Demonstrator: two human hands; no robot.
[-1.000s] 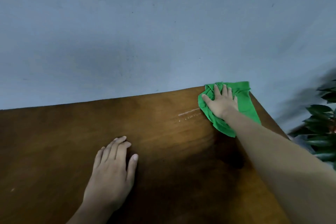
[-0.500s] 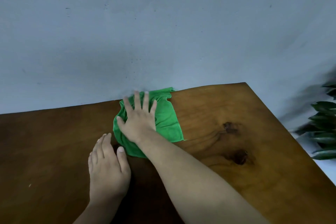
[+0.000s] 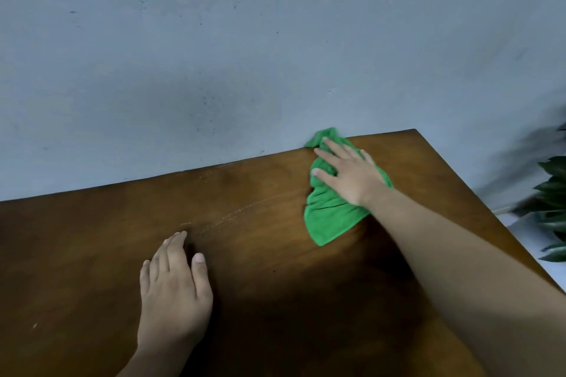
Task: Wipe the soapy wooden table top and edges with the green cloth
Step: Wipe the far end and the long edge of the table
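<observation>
The right hand (image 3: pixel 349 174) lies spread, palm down, on the green cloth (image 3: pixel 329 214), pressing it flat against the wooden table top (image 3: pixel 260 254) rather than gripping it; the fingers point toward the far edge where the table meets the blue-grey wall (image 3: pixel 245 55). The cloth is bunched and creased, its upper end pushed up against the wall line, its lower end trailing toward the person, and it sits near the far right corner of the table. The left hand (image 3: pixel 174 288) rests open and flat on the bare wood nearer the person, holding nothing, well apart from the cloth; it looks like a brace for the reach.

The step in hand seems to be a sweep along the back strip of the top. Faint pale streaks, probably soap residue, run diagonally across the wood between the two hands (image 3: pixel 232 214), so that band appears not yet wiped clean. To do this well, the palm should keep even pressure over the whole cloth so it slides as one pad instead of rolling up under the fingers; spreading the bunched part flatter would cover more wood per pass. Overlapping strokes, worked from the wall side toward the near edge, would avoid leaving streaks. The edges, judging from here, are left to do. The leafy plant (image 3: pixel 551 208) beside the right edge is worth minding on a wide stroke.
</observation>
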